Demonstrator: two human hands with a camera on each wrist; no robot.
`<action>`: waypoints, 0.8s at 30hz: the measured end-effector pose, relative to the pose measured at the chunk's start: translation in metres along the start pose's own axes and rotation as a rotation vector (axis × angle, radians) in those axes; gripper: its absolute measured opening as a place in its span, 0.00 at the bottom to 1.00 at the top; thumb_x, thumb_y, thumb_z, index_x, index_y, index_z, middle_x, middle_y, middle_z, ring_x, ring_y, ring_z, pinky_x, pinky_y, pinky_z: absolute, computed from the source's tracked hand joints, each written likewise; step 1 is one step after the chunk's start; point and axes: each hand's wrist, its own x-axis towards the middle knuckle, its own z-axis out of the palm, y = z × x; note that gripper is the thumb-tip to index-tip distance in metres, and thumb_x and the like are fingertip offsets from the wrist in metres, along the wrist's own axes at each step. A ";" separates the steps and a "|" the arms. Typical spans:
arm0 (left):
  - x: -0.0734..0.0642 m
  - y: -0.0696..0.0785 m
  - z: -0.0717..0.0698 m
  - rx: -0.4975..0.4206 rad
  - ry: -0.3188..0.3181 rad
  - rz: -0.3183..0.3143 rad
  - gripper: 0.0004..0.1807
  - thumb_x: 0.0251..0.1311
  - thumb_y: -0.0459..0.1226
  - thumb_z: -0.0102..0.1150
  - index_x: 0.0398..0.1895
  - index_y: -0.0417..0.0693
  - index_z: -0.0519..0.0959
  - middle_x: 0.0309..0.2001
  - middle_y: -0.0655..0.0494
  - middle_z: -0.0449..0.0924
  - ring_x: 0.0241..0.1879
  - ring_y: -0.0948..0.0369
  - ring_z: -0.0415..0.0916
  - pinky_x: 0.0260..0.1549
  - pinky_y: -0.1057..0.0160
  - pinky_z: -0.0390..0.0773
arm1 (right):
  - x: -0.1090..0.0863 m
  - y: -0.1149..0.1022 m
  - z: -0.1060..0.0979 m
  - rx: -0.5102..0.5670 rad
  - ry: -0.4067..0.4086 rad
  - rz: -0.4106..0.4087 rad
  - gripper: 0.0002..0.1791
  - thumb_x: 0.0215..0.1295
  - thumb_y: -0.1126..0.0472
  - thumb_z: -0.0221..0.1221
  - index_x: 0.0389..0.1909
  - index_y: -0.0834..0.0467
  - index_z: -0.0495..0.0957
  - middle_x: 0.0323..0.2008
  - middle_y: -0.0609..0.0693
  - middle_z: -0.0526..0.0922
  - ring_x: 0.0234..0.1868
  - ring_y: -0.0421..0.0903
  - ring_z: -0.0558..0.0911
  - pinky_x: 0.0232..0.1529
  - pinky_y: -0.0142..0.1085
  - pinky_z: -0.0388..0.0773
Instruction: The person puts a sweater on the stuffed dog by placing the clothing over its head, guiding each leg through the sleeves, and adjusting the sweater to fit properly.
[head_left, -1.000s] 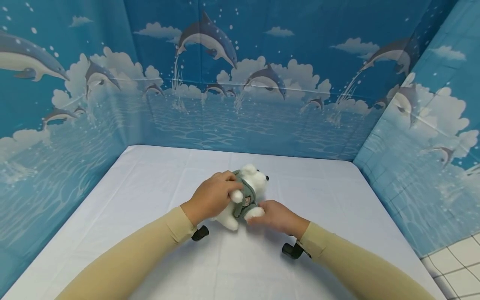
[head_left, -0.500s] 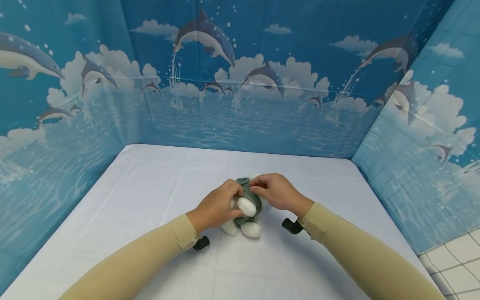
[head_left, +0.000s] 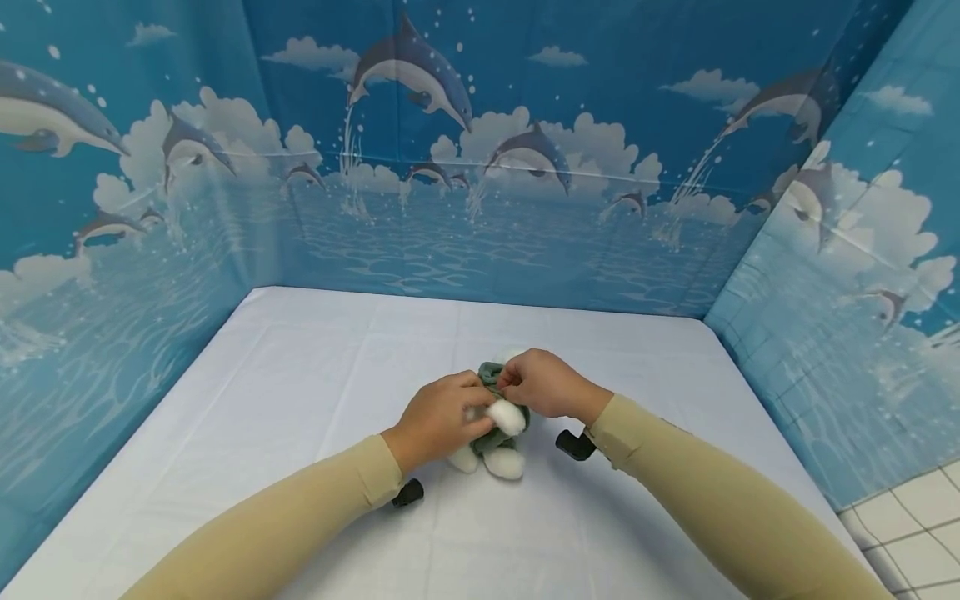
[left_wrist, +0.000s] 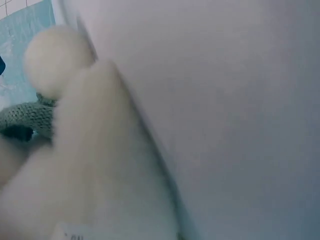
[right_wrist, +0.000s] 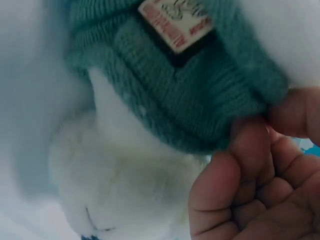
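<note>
A white plush dog or bear (head_left: 504, 463) in a green knitted vest (head_left: 491, 372) is on the white table, its feet toward me. My left hand (head_left: 438, 417) holds it from the left, the thumb and fingers about its white arm (head_left: 507, 417). From the other side my right hand (head_left: 551, 385) pinches the vest's edge near the shoulder. The right wrist view shows that knitted vest (right_wrist: 175, 100) with a label patch (right_wrist: 177, 22), its hem between thumb and fingers. White fur (left_wrist: 110, 150) fills much of the left wrist view. The toy's head is mostly hidden behind the right hand.
A white cloth covers the table (head_left: 337, 350). Blue curtains (head_left: 465, 225) with dolphins stand along the back and sides. Black camera mounts (head_left: 408, 492) hang beneath both wrists. Pale tiles (head_left: 911, 521) show at the lower right.
The toy has turned so its head is away from me. My right hand has gone from its foot up to the vest's edge. In the last half second both hands move only slightly.
</note>
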 end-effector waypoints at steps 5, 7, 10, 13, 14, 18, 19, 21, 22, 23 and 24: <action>0.004 0.002 0.000 0.040 -0.027 -0.026 0.06 0.59 0.47 0.57 0.35 0.61 0.82 0.30 0.69 0.68 0.25 0.70 0.65 0.23 0.73 0.67 | -0.010 0.006 -0.003 0.033 0.056 -0.031 0.05 0.65 0.57 0.54 0.35 0.48 0.79 0.27 0.44 0.80 0.21 0.43 0.71 0.24 0.36 0.70; 0.006 0.002 0.000 0.048 -0.049 -0.053 0.05 0.58 0.46 0.57 0.33 0.61 0.81 0.28 0.68 0.67 0.23 0.69 0.64 0.21 0.73 0.66 | -0.016 0.008 -0.003 0.060 0.075 -0.027 0.04 0.66 0.57 0.54 0.35 0.47 0.78 0.26 0.45 0.79 0.21 0.43 0.70 0.24 0.36 0.70; 0.009 0.004 -0.002 0.044 -0.068 -0.107 0.05 0.57 0.45 0.57 0.28 0.61 0.80 0.24 0.67 0.66 0.21 0.68 0.63 0.19 0.72 0.64 | -0.024 0.010 0.001 0.106 0.085 -0.029 0.04 0.66 0.56 0.54 0.35 0.47 0.77 0.26 0.46 0.79 0.20 0.43 0.70 0.24 0.37 0.70; 0.012 0.006 -0.003 0.036 -0.065 -0.168 0.06 0.57 0.45 0.56 0.23 0.60 0.77 0.23 0.66 0.66 0.19 0.68 0.63 0.17 0.70 0.64 | -0.031 0.009 0.006 0.135 0.097 -0.048 0.04 0.66 0.57 0.54 0.34 0.47 0.77 0.26 0.49 0.80 0.20 0.44 0.69 0.24 0.37 0.70; 0.013 0.007 -0.003 0.033 -0.063 -0.187 0.07 0.57 0.45 0.56 0.23 0.60 0.77 0.22 0.66 0.66 0.19 0.68 0.63 0.17 0.70 0.65 | -0.034 0.009 0.008 0.138 0.105 -0.057 0.04 0.66 0.57 0.54 0.34 0.47 0.77 0.26 0.50 0.80 0.20 0.43 0.69 0.24 0.36 0.70; 0.015 0.007 -0.003 0.014 -0.050 -0.253 0.06 0.57 0.45 0.57 0.24 0.59 0.78 0.24 0.66 0.68 0.20 0.68 0.65 0.20 0.70 0.67 | -0.042 0.005 0.017 0.121 0.150 -0.095 0.04 0.66 0.59 0.54 0.33 0.48 0.77 0.25 0.48 0.80 0.21 0.41 0.72 0.24 0.34 0.73; 0.016 0.007 -0.003 0.003 -0.048 -0.267 0.05 0.57 0.45 0.58 0.25 0.58 0.78 0.24 0.66 0.69 0.20 0.68 0.66 0.20 0.70 0.67 | -0.043 0.004 0.020 0.114 0.163 -0.106 0.04 0.66 0.60 0.54 0.33 0.48 0.76 0.24 0.47 0.80 0.21 0.41 0.73 0.24 0.33 0.73; 0.016 0.007 -0.002 -0.017 -0.047 -0.295 0.05 0.56 0.44 0.58 0.24 0.58 0.78 0.24 0.66 0.69 0.21 0.68 0.67 0.21 0.69 0.68 | -0.047 0.003 0.025 0.099 0.186 -0.126 0.05 0.66 0.61 0.53 0.33 0.49 0.77 0.23 0.45 0.79 0.20 0.39 0.73 0.23 0.32 0.73; 0.017 0.007 -0.002 -0.031 -0.050 -0.309 0.05 0.56 0.43 0.58 0.24 0.58 0.77 0.24 0.65 0.69 0.21 0.67 0.67 0.22 0.69 0.68 | -0.048 0.002 0.028 0.091 0.195 -0.137 0.05 0.66 0.61 0.53 0.33 0.49 0.77 0.22 0.45 0.79 0.19 0.38 0.72 0.22 0.31 0.73; 0.017 0.007 -0.002 -0.037 -0.053 -0.321 0.06 0.56 0.43 0.58 0.22 0.59 0.76 0.24 0.65 0.69 0.21 0.67 0.67 0.22 0.68 0.68 | -0.049 0.001 0.031 0.079 0.209 -0.149 0.05 0.66 0.61 0.53 0.33 0.49 0.77 0.22 0.43 0.78 0.19 0.37 0.72 0.22 0.31 0.73; 0.018 0.007 -0.002 -0.041 -0.056 -0.331 0.07 0.55 0.43 0.58 0.21 0.59 0.75 0.23 0.64 0.69 0.21 0.66 0.67 0.21 0.68 0.68 | -0.050 0.000 0.033 0.061 0.225 -0.160 0.06 0.65 0.61 0.53 0.33 0.49 0.77 0.21 0.42 0.77 0.18 0.36 0.71 0.22 0.30 0.73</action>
